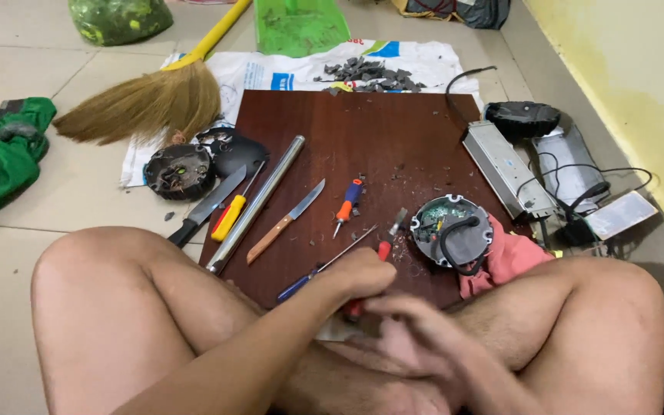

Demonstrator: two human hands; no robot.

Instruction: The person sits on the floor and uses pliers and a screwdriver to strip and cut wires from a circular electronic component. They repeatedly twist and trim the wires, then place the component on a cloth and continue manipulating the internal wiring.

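I sit cross-legged on the tiled floor [78,192] with a dark brown wooden board [370,138] in front of my knees. My left hand [359,277] is closed around the red handle of a screwdriver [382,250], whose tip points up and away toward the board; the lower part of the tool is hidden by my fingers. My right hand [416,338] sits just beside it, low over my lap, but it is blurred, so I cannot tell whether it is open or gripping anything. Just beyond the screwdriver, near the board's right edge, lies a round grey electronic unit [453,230] with a green circuit board inside and a black cable looped over it, resting partly on a pink cloth [509,261]. Spread on the board to the left are an orange-and-blue screwdriver [347,206], a knife with a wooden handle [284,223], a long metal tube [257,201], a yellow-handled screwdriver [232,214] and a black-handled knife [207,207]. A thin blue-handled screwdriver [317,270] lies close to my left hand. Off the board on the left are a round dark casing [180,170] and a straw broom [147,100]; a long silver box [505,169] with wires lies on the right.
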